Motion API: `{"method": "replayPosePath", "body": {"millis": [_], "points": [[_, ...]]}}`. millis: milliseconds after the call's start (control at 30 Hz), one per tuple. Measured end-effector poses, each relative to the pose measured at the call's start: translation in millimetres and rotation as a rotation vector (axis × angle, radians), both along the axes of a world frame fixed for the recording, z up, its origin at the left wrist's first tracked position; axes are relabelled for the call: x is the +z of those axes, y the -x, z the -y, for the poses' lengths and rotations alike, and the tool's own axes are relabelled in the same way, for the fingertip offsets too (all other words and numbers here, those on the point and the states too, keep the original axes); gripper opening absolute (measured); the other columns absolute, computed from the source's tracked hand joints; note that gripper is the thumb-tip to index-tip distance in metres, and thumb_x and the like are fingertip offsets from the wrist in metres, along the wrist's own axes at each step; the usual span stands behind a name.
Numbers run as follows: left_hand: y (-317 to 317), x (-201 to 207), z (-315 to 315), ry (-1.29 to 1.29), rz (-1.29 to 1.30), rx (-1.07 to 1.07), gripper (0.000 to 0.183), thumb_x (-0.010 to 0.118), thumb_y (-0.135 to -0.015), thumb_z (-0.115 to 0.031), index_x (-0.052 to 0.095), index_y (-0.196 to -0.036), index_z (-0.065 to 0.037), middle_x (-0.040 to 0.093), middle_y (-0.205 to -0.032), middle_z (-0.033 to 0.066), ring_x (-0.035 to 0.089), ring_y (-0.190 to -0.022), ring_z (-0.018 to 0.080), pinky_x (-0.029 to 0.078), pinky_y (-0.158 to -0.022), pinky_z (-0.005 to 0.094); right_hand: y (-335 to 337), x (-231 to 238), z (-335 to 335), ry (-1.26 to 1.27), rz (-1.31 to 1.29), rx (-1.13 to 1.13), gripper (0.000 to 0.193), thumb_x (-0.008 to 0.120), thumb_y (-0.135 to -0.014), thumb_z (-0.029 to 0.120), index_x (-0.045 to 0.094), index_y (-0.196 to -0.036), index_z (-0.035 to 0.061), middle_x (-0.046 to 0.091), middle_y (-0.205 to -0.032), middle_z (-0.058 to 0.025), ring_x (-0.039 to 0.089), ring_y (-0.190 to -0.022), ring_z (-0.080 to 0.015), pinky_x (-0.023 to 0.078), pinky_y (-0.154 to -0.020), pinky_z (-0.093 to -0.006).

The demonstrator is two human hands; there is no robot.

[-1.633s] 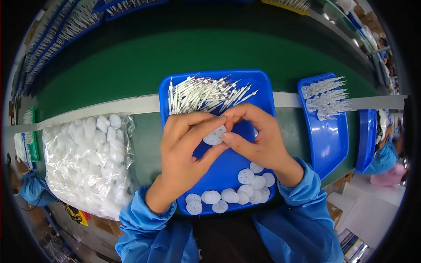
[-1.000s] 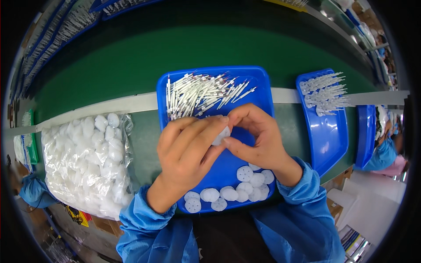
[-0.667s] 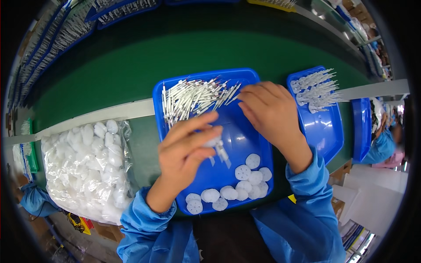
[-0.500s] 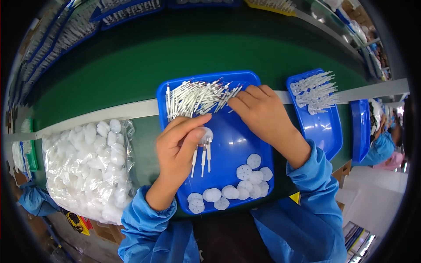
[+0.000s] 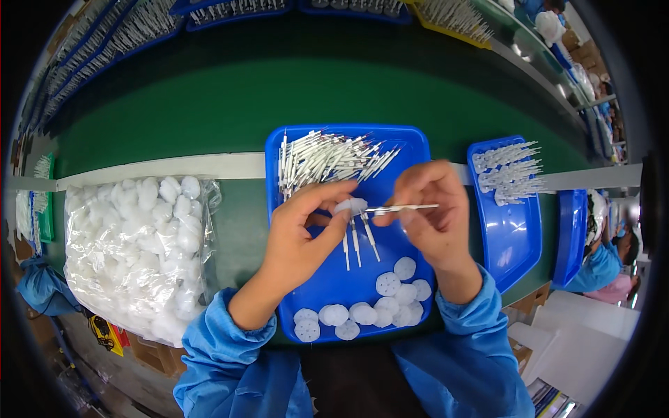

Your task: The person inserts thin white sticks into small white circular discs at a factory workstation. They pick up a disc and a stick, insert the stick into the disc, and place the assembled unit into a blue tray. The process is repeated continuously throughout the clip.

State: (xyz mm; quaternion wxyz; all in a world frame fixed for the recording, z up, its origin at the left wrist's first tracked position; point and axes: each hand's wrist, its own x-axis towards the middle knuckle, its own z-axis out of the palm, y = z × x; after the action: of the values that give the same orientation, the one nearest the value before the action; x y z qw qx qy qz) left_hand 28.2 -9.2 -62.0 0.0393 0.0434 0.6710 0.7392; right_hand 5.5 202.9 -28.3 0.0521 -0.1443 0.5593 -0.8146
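Between thumb and fingers, my left hand (image 5: 301, 226) grips a small white plastic disc (image 5: 350, 206), tilted over the blue tray (image 5: 380, 240). Several thin white rods (image 5: 356, 240) hang down from the disc. My right hand (image 5: 439, 219) pinches another white rod (image 5: 411, 207), held level with one end at the disc; whether it is inserted I cannot tell. A heap of similar loose rods (image 5: 331, 161) fills the tray's far part. Round white discs with small holes (image 5: 387, 283) lie along its near edge and right corner.
A clear bag of white discs (image 5: 139, 251) lies left of the tray. To the right stands another blue tray (image 5: 516, 244) with finished-looking disc-and-rod pieces (image 5: 506, 171). More loaded trays (image 5: 453, 24) line the far edge of the green table (image 5: 313, 90). Another person's blue sleeve (image 5: 596, 270) shows at far right.
My right hand has come back from the rod heap toward me, now with a rod in its pinch. The rod has been brought to the disc, which my left hand has kept and turned slightly.
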Motion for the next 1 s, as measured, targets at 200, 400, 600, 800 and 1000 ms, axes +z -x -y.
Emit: {"method": "replayPosePath", "body": {"millis": [200,400,600,800,1000], "points": [[0,-6,4,-0.069,-0.028,-0.021,0.03,0.07,-0.102,0.003,0.077,-0.13,-0.002,0.076,-0.119,0.0086,0.072,-0.102,0.013,0.06,-0.082,0.025,-2,-23,-3,-0.409,-0.136,-0.033,0.021,0.079,-0.089,-0.007,0.074,-0.107,0.0028,0.071,-0.095,-0.0066,0.073,-0.085,-0.0152,0.062,-0.075,-0.0287],[-1,-6,3,-0.082,0.005,0.023,0.031,0.069,-0.103,0.003,0.077,-0.133,-0.003,0.079,-0.121,0.01,0.073,-0.104,0.0124,0.06,-0.083,0.0254,-2,-23,-11,-0.802,-0.436,-0.116,0.028,0.082,-0.082,-0.003,0.081,-0.108,0.0071,0.072,-0.081,-0.0073,0.071,-0.067,-0.0172,0.056,-0.062,-0.0288],[0,-8,3,0.081,-0.122,0.079,0.033,0.071,-0.101,0.003,0.079,-0.132,-0.006,0.08,-0.118,0.0103,0.072,-0.096,0.0138,0.06,-0.08,0.0255,-5,-24,-11,-0.823,-0.439,-0.187,0.025,0.082,-0.083,-0.002,0.081,-0.107,0.0066,0.072,-0.078,-0.0079,0.07,-0.063,-0.017,0.057,-0.06,-0.0295],[4,2,6,0.355,-0.271,0.079,0.037,0.076,-0.095,0.005,0.081,-0.129,-0.006,0.081,-0.116,0.0134,0.073,-0.093,0.0198,0.062,-0.077,0.0279,-5,-24,-13,-0.79,-0.365,-0.194,0.023,0.082,-0.085,-0.001,0.082,-0.107,0.0063,0.072,-0.079,-0.0084,0.07,-0.064,-0.0177,0.056,-0.059,-0.0298],[1,3,2,0.332,-0.242,0.121,0.038,0.078,-0.092,0.006,0.08,-0.129,-0.004,0.081,-0.118,0.014,0.074,-0.096,0.0228,0.063,-0.076,0.0302,-7,-21,-10,-0.852,-0.467,-0.238,0.024,0.085,-0.084,0.002,0.08,-0.107,0.0074,0.072,-0.08,-0.0074,0.07,-0.064,-0.0195,0.056,-0.059,-0.0306]]}}
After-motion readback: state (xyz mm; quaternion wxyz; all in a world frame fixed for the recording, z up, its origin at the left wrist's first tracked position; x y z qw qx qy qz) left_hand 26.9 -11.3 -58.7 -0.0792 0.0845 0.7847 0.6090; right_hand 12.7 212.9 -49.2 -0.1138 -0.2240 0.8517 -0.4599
